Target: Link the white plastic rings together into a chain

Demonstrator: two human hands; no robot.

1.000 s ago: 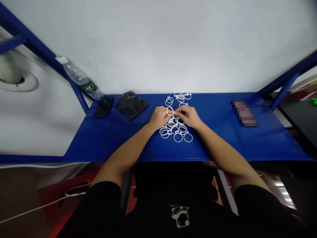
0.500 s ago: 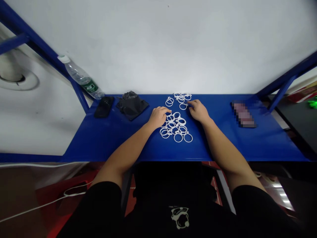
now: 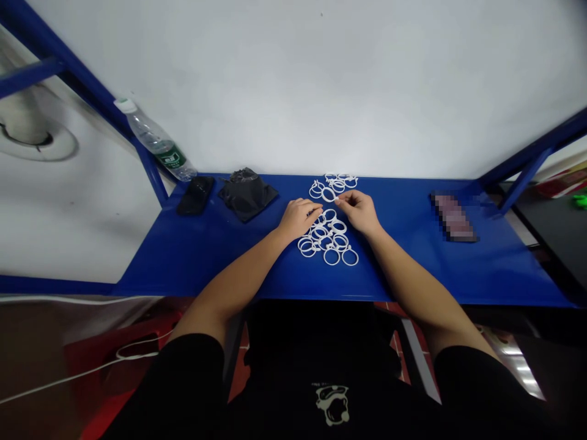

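Note:
Several white plastic curtain rings, each with a small eyelet, lie in a loose pile (image 3: 331,241) on the blue table (image 3: 257,269). Between thumb and fingertips, my right hand (image 3: 360,211) pinches one curtain ring (image 3: 328,195) by its eyelet, just beyond the pile. My left hand (image 3: 297,219) rests over the pile's left edge, fingers loosely curved and a gap showing beside the thumb; it hides some rings. A smaller group of rings (image 3: 339,183) lies near the wall, with another ring or two (image 3: 315,189) left of the held one.
A crumpled black bag (image 3: 247,195) and a black phone (image 3: 195,195) lie to the left. Behind the phone, a clear bottle with a green label (image 3: 158,143) leans in the corner. At the right lies a pixelated flat object (image 3: 454,217). A white wall (image 3: 293,91) borders the table's back.
My right hand has moved left, drawing the pinched ring away from the back group toward my left hand. My left hand has shifted slightly right over the pile. The view has tilted a little.

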